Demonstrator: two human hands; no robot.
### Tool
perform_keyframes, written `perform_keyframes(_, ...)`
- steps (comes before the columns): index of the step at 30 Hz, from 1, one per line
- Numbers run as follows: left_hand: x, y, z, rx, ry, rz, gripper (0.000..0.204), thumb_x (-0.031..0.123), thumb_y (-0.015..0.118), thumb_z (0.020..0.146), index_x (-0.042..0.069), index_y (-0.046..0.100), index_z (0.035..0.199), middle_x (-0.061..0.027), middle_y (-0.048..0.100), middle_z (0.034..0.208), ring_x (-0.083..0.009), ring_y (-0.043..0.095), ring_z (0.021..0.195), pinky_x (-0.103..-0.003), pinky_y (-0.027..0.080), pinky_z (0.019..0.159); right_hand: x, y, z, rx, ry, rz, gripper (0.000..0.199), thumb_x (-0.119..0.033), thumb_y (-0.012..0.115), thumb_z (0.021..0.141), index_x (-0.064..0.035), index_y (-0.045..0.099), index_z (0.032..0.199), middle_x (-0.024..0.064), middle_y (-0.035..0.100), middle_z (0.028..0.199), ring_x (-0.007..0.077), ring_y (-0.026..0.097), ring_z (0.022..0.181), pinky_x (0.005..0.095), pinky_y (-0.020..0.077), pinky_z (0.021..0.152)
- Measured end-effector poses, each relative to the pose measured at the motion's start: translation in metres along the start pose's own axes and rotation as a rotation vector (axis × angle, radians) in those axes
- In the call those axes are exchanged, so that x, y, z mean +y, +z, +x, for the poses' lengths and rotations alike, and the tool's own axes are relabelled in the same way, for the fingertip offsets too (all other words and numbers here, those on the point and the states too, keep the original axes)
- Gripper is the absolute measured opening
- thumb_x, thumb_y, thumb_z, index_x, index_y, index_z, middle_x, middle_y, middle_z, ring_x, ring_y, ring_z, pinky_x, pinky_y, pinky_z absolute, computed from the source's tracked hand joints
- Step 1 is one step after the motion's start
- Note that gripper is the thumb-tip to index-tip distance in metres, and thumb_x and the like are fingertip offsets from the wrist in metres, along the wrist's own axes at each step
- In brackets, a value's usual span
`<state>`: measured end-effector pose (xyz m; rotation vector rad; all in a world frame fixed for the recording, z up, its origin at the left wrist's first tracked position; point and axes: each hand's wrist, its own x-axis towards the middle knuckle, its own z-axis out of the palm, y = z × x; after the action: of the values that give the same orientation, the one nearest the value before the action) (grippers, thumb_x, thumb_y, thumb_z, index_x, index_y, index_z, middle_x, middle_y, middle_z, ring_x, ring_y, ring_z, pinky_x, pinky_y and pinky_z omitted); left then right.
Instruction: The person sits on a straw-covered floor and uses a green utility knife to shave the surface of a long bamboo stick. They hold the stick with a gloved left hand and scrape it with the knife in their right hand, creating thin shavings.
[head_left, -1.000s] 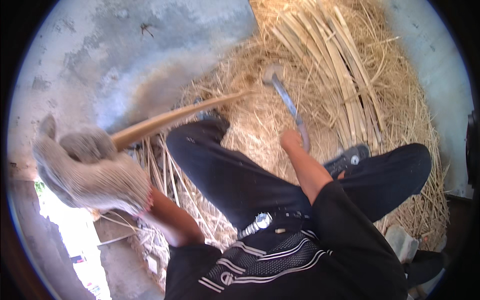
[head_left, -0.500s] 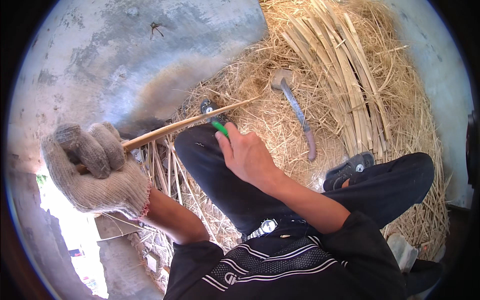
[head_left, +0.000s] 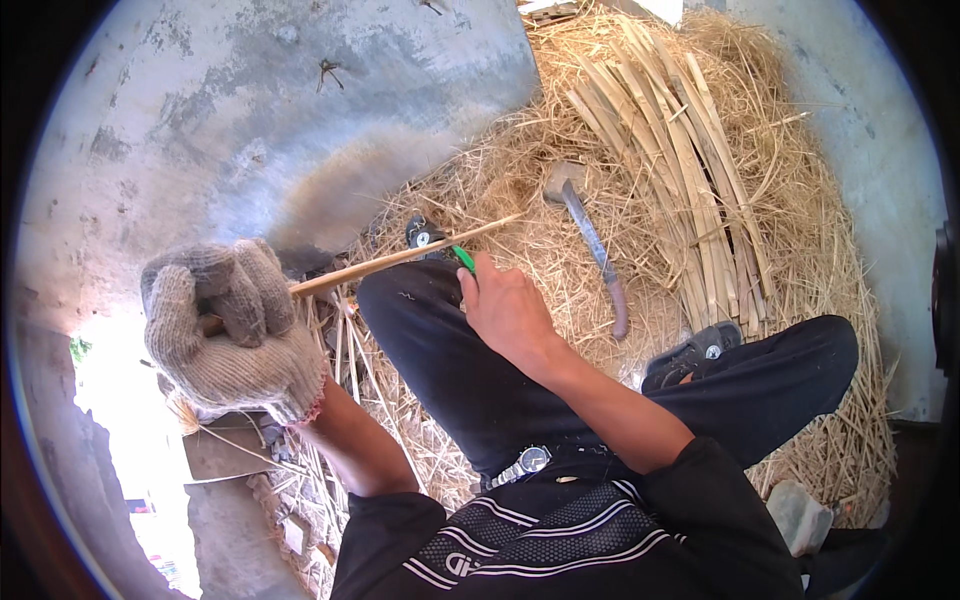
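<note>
My left hand (head_left: 240, 340), in a thick grey knit glove, is closed around one end of a pale bamboo strip (head_left: 390, 262). The strip slants up to the right over my left knee, and its thin tip points toward the middle of the floor. My bare right hand (head_left: 508, 315) is closed on a small green-handled tool (head_left: 464, 258), held against the strip near its far part. Whatever blade the tool has is hidden or too small to make out.
A large knife (head_left: 598, 245) with a brown handle lies on the shavings (head_left: 560, 290), right of my hands. Beyond it rests a bundle of long split strips (head_left: 700, 190). More thin strips (head_left: 350, 350) lie beside my left leg. A grey wall (head_left: 200, 130) stands at the left.
My gloved left hand has moved to the right with the strip, closer to my right hand. My right hand has shifted slightly right. The view has tilted a little.
</note>
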<state>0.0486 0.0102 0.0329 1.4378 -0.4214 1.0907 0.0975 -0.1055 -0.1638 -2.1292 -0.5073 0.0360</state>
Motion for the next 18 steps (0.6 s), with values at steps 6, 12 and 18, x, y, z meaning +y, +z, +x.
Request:
perform_keyframes(6, 0.001, 0.011, -0.003, 0.067, -0.014, -0.054, 0.032, 0.017, 0.044, 0.093, 0.001, 0.056, 0.068, 0.0036, 0.030, 0.042, -0.0064, 0.021, 0.032, -0.023, 0.018, 0.032, -0.031, -0.016, -0.012, 0.056, -0.169, 0.196, 0.025, -0.024, 0.054, 0.097, -0.0011, 0.050, 0.089, 0.0215, 0.056, 0.054, 0.0427, 0.059, 0.051, 0.0483, 0.0473, 0.047)
perform_keyframes(12, -0.004, 0.013, 0.001, 0.338, 0.000, 0.086, 0.027, 0.019, 0.054, 0.087, -0.002, 0.060, 0.071, 0.0026, 0.034, 0.045, -0.0066, 0.022, 0.032, -0.024, 0.019, 0.029, 0.002, 0.008, -0.003, 0.005, -0.054, 0.065, 0.028, -0.029, 0.049, 0.099, -0.0011, 0.049, 0.093, 0.0235, 0.062, 0.061, 0.0437, 0.064, 0.058, 0.0498, 0.0526, 0.051)
perform_keyframes(18, -0.002, 0.030, 0.001, 0.338, -0.088, 0.068, 0.032, 0.023, 0.052, 0.093, -0.002, 0.064, 0.077, 0.0044, 0.034, 0.046, -0.0053, 0.022, 0.034, -0.023, 0.018, 0.031, 0.023, 0.012, 0.009, 0.101, 0.111, 0.122, 0.030, -0.030, 0.051, 0.098, 0.0008, 0.054, 0.097, 0.0290, 0.058, 0.064, 0.0468, 0.062, 0.063, 0.0526, 0.0464, 0.051)
